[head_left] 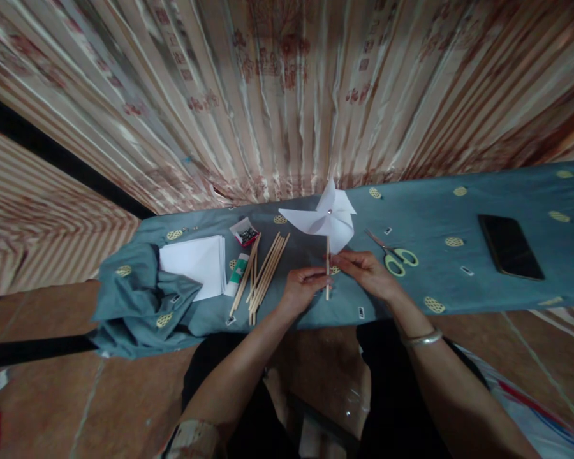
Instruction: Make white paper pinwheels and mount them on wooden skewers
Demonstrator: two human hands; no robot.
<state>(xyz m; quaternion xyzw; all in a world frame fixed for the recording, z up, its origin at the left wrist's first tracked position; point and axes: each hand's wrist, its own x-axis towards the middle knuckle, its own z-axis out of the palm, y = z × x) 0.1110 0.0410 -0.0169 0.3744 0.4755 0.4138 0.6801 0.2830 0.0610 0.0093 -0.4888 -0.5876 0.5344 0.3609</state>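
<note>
A white paper pinwheel (pixel 340 228) stands roughly upright on a thin wooden stick (pixel 328 247), with a small shiny pin head at its centre. My left hand (pixel 302 290) is closed on the lower part of the stick. My right hand (pixel 367 271) is closed with its fingertips at the stick, just under the lowest paper blade. The exact contact of those fingertips is partly hidden. To the right of my right hand lie scissors (pixel 398 260) with pale green handles. Several loose wooden sticks (pixel 268 277) lie left of my left hand.
Further left are a green and white glue stick (pixel 237 274), a small open box of pins (pixel 244 232) and a stack of white paper (pixel 194 258). A black phone (pixel 510 247) lies at the right on the teal cloth (pixel 425 210). Behind hangs a patterned curtain (pixel 287 102).
</note>
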